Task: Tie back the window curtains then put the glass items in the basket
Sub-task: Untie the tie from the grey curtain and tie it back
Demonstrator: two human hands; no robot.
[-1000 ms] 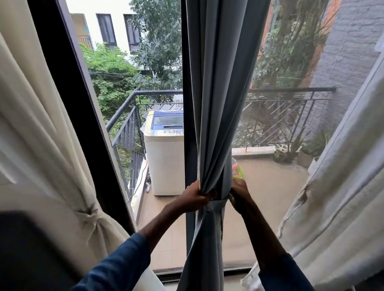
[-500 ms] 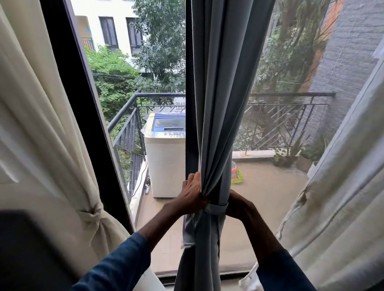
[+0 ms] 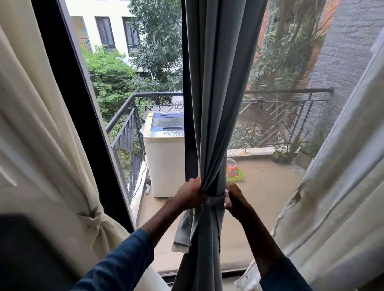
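Note:
A grey curtain (image 3: 217,102) hangs gathered in the middle of the window. A grey tie-back band (image 3: 216,201) is wrapped around it at waist height, and a loose end of the band (image 3: 183,231) hangs down on the left. My left hand (image 3: 189,193) grips the curtain and band on the left side. My right hand (image 3: 236,198) pinches the band on the right side. No glass items or basket are in view.
A cream curtain (image 3: 38,126) on the left is tied in a knot (image 3: 96,220). Another pale curtain (image 3: 349,176) hangs at the right. The black window frame (image 3: 77,99) runs diagonally. Outside on the balcony are a washing machine (image 3: 166,155) and railing (image 3: 277,118).
The band has been drawn tighter around the grey curtain and its loose end now hangs at the left. My hands stay on either side, and the view has shifted slightly.

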